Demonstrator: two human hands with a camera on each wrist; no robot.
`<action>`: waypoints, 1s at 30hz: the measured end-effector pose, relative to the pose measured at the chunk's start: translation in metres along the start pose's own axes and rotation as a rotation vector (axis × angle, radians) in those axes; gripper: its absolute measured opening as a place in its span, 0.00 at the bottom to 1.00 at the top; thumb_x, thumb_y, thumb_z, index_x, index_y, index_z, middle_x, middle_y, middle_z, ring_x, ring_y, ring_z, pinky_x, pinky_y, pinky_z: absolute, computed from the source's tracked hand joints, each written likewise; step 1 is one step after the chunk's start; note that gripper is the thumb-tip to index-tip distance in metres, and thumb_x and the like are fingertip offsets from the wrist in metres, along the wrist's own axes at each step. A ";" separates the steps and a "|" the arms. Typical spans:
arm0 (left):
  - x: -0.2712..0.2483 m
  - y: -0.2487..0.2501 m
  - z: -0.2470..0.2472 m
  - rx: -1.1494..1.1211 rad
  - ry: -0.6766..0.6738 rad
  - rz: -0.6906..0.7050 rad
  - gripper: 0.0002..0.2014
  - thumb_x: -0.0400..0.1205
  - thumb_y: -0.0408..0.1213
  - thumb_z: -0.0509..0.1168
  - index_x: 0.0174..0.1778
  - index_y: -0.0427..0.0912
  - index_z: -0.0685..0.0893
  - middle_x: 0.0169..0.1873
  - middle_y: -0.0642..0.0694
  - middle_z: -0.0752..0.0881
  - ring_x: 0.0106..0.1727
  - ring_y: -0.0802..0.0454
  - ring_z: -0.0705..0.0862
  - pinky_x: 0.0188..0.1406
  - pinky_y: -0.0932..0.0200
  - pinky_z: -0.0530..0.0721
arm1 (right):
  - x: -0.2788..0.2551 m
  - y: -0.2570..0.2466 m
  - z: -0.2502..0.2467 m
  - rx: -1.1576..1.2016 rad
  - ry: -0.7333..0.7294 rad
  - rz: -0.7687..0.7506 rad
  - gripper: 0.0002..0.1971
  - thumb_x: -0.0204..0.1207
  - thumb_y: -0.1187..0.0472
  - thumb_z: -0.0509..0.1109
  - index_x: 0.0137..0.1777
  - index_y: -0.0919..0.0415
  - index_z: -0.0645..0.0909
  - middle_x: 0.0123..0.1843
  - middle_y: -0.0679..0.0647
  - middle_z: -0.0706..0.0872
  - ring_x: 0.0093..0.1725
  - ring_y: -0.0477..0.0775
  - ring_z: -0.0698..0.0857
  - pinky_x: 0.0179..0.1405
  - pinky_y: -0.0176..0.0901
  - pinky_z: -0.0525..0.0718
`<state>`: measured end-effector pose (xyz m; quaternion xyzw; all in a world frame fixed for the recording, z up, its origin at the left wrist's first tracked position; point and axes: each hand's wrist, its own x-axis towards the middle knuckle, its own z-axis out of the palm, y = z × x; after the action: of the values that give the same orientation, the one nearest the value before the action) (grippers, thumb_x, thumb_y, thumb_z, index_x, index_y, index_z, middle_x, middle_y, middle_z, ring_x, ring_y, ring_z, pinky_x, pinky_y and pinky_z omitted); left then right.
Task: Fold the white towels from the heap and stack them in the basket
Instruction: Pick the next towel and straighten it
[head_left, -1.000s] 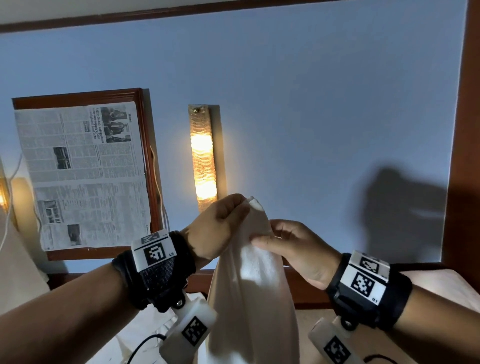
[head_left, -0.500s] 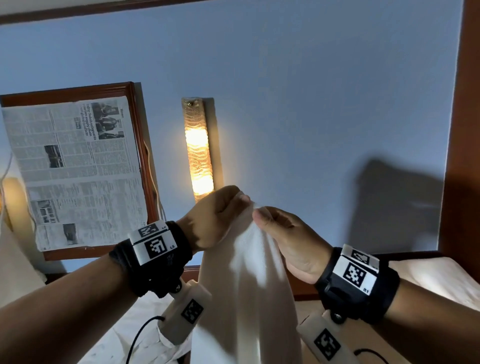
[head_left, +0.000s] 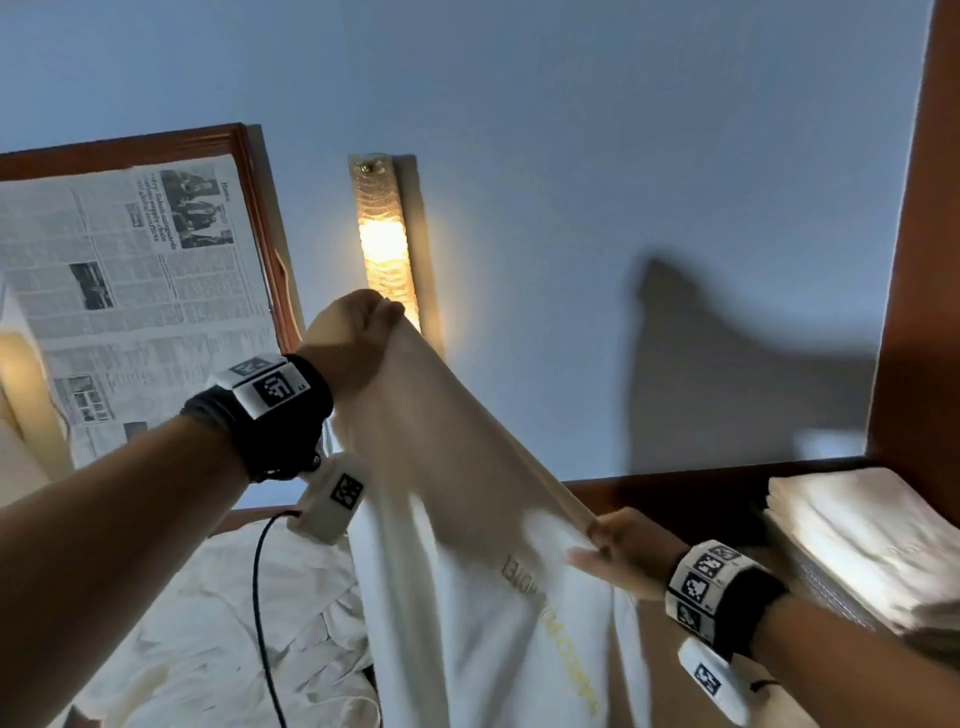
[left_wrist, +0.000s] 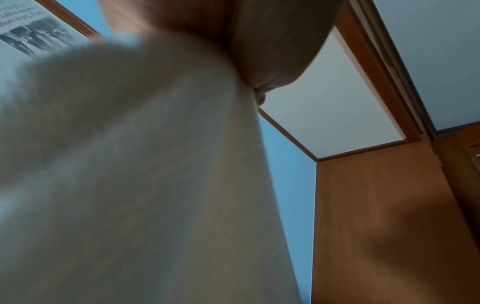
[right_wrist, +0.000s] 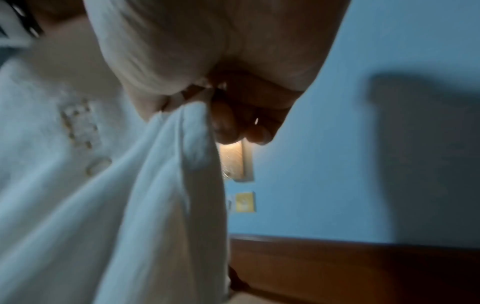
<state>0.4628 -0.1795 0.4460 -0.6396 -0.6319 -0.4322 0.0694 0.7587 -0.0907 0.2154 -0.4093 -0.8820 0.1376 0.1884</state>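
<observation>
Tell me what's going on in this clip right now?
A person is holding one white towel up in the air by its top edge. The left hand grips one end high up, near the lit wall lamp; the right hand pinches the edge lower down. The towel hangs unfolded. A heap of crumpled towels lies below, and folded towels are stacked at the right.

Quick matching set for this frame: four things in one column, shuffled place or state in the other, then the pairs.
Things:
1. left hand
2. right hand
3. folded towels
4. wall lamp

Places or states:
A. lit, on the blue wall
B. stacked at far right
C. raised, grips the top of the held towel
D. lower, pinches the towel's edge

Pairs: 1-C, 2-D, 3-B, 4-A
</observation>
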 end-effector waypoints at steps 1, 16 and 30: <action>-0.003 -0.005 0.003 0.003 -0.010 -0.020 0.17 0.90 0.49 0.55 0.49 0.41 0.83 0.41 0.41 0.84 0.47 0.40 0.83 0.51 0.48 0.80 | -0.003 0.013 0.008 -0.119 -0.052 0.052 0.33 0.67 0.21 0.61 0.27 0.53 0.72 0.28 0.47 0.78 0.29 0.44 0.80 0.34 0.43 0.77; -0.020 -0.020 0.012 -0.048 -0.028 -0.226 0.16 0.90 0.48 0.55 0.49 0.43 0.82 0.39 0.45 0.83 0.45 0.46 0.82 0.46 0.52 0.77 | -0.039 0.085 0.030 -0.529 -0.328 0.623 0.34 0.81 0.37 0.61 0.84 0.50 0.66 0.87 0.56 0.61 0.82 0.63 0.68 0.80 0.55 0.67; -0.062 0.046 0.042 -0.629 -0.328 -0.389 0.08 0.85 0.34 0.67 0.52 0.35 0.89 0.43 0.34 0.89 0.37 0.44 0.90 0.39 0.50 0.91 | -0.020 -0.138 -0.070 0.409 -0.020 -0.022 0.37 0.60 0.27 0.76 0.63 0.47 0.75 0.56 0.43 0.86 0.53 0.44 0.86 0.51 0.45 0.87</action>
<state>0.5331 -0.2082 0.4011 -0.5585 -0.5809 -0.5018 -0.3143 0.7093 -0.1865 0.3280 -0.3514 -0.8420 0.3158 0.2603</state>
